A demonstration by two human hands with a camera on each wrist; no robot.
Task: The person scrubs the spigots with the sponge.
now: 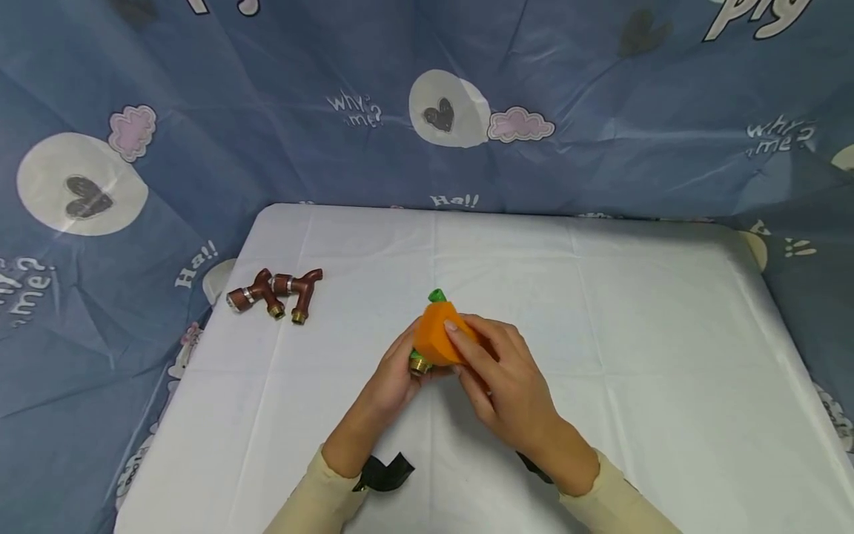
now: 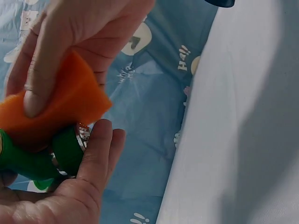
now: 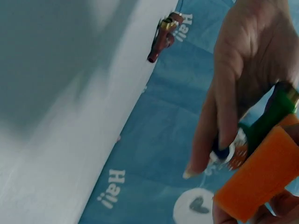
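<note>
A green tap (image 1: 437, 295) with a brass threaded end lies in my left hand (image 1: 392, 382), whose fingers hold it from below and the side. My right hand (image 1: 512, 389) grips an orange sponge (image 1: 432, 337) between thumb and fingers and presses it on the tap. The sponge covers most of the tap in the head view. In the left wrist view, the tap's green body (image 2: 30, 161) and silver bands show under the sponge (image 2: 70, 105). A blue and silver part of the tap's end shows by the left fingers in the right wrist view.
Two brown taps (image 1: 303, 293) with brass threads lie together at the left of the white-covered table (image 1: 667, 415). A blue printed cloth (image 1: 300, 67) hangs behind and at the sides. A black strap (image 1: 387, 473) hangs at the left wrist.
</note>
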